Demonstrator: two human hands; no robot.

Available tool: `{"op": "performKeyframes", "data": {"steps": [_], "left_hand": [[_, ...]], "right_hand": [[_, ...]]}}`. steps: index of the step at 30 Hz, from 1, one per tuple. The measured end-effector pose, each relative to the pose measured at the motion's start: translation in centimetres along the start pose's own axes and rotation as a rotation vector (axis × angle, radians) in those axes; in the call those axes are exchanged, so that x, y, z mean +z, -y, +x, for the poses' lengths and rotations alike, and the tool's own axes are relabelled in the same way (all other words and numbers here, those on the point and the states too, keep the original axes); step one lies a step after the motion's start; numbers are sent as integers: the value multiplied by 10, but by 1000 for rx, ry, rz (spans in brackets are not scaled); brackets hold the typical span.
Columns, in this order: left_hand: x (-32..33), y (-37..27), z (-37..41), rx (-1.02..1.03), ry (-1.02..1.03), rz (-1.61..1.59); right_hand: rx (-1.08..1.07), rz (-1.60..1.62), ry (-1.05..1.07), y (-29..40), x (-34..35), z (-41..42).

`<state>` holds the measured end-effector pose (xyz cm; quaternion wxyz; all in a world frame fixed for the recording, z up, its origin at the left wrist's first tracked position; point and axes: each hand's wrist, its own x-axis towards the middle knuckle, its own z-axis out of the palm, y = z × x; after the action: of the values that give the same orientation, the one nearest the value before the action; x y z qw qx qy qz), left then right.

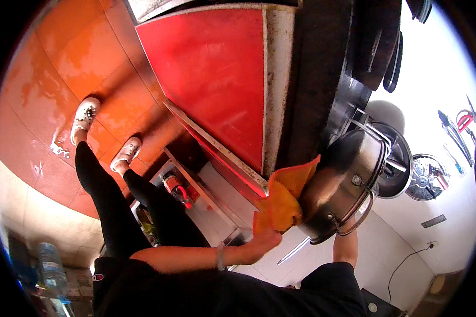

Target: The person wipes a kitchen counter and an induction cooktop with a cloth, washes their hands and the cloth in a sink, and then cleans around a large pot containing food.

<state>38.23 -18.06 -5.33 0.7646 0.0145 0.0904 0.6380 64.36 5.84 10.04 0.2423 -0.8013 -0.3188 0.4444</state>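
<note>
An orange cloth [287, 194] is bunched in the fingers of my left hand [265, 242], its folds touching the lower side of a metal pot [341, 174]. The pot looks tilted and has a looped handle [361, 216] riveted on the near side. My right forearm [346, 247] passes behind that handle; the pot hides the hand itself, so its grip does not show. Beyond the rim, a dark pan [398, 184] is partly covered by the pot.
A red cabinet door [214, 79] stands beside the dark counter edge [313, 79]. Below, a red-capped bottle [174, 184] lies inside the open cabinet. Scissors [466, 119], a perforated steamer plate [423, 178] and a power cord [390, 273] are near the white wall. The orange floor tiles [79, 47] look wet.
</note>
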Motion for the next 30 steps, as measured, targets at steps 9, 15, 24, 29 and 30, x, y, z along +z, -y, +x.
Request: {"op": "performKeyframes", "data": {"steps": [9,15,24,29,30], "left_hand": [[-49,11,-24,-161,-271,-357],[-55,27,-21,-74,-195,-165],[-31,-59,56,533,196,144],[-15,-62,101,352,286,-114],[-16,-50,101,330,317,-114]], "right_hand": [[-18,-21,-19,-8,-10,2],[-27,-37,-37,-12,-9,0],[-53,-36,-17,-16,-9,5],[-70,-36,-8,-16,-9,4],[-66,-38,-6,-15,-8,4]]}}
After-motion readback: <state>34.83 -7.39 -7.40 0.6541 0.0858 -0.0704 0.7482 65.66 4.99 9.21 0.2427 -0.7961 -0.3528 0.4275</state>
